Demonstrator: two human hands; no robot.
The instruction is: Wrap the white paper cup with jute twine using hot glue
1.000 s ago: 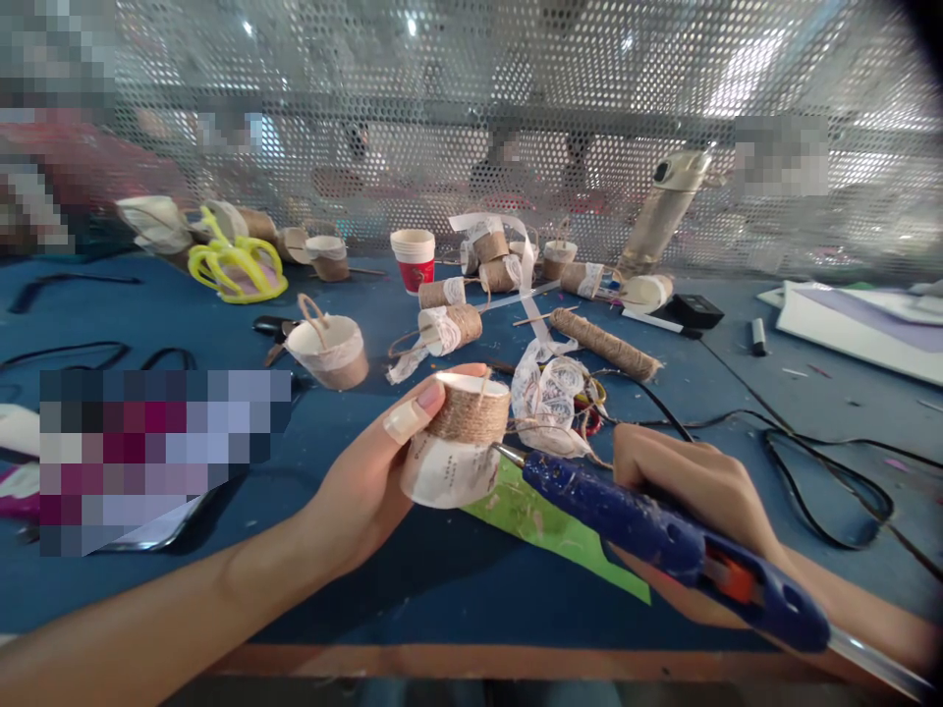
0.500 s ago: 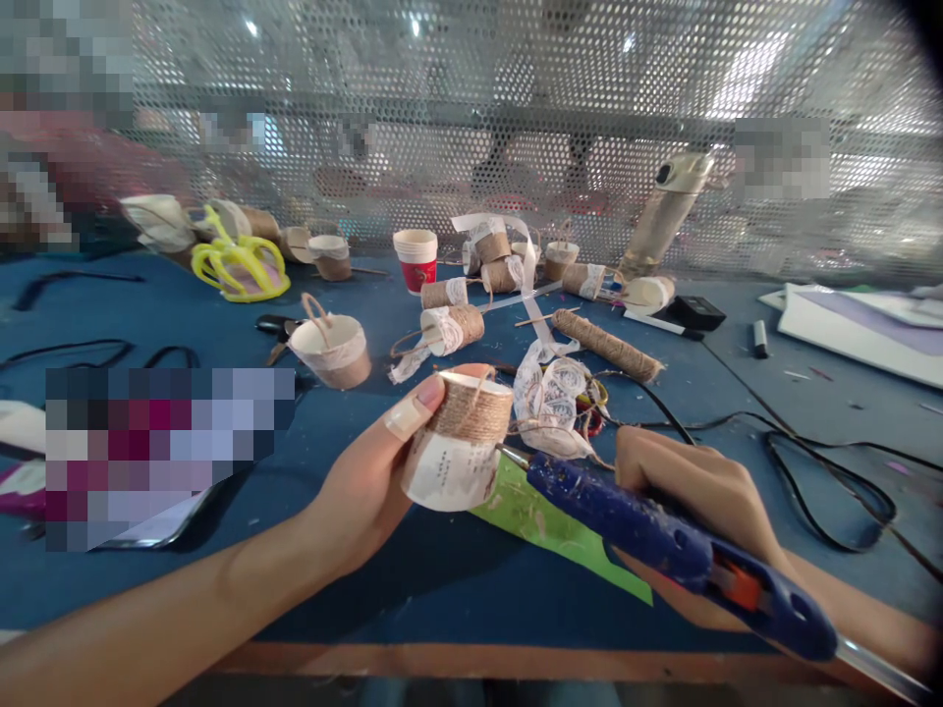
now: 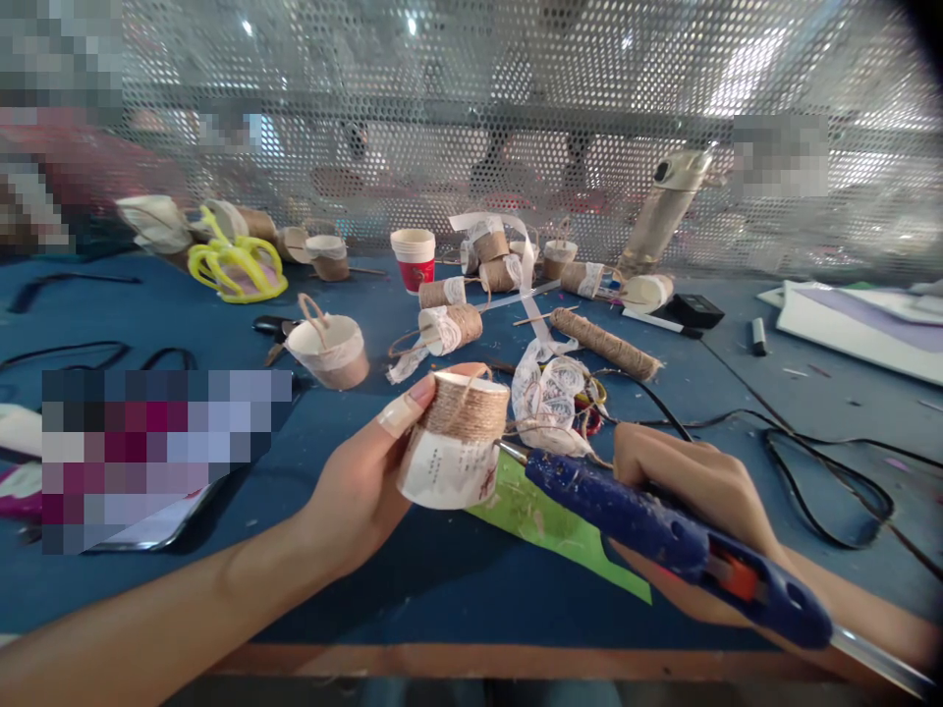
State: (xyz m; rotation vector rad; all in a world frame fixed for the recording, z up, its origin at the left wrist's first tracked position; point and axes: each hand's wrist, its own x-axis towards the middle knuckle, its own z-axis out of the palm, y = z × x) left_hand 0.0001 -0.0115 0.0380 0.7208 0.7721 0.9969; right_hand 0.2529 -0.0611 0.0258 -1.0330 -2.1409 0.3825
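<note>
A white paper cup [image 3: 449,471] with jute twine [image 3: 470,407] wound round its upper half is in my left hand [image 3: 375,471], fingers closed about its left side. A bandage wraps the thumb. My right hand [image 3: 685,491] grips a blue hot glue gun [image 3: 626,511], a clear glue stick [image 3: 876,663] sticking out of its back end. The metal nozzle points at the cup's right side, just below the twine; whether it touches, I cannot tell. Twine runs from the cup toward my right hand. Beneath lies a green sheet [image 3: 545,525].
Bunched lace [image 3: 549,398] and a twine roll [image 3: 605,344] lie behind the cup. Small twine-wrapped cups [image 3: 335,353] and a red paper cup [image 3: 414,263] stand farther back. Black cables [image 3: 781,471] loop at right; a blurred-out tablet-like object [image 3: 177,530] lies left. A perforated metal screen [image 3: 442,147] rises behind.
The cup has turned slightly in my left hand, so more of its print shows. Both hands and the glue gun stay nearly in place.
</note>
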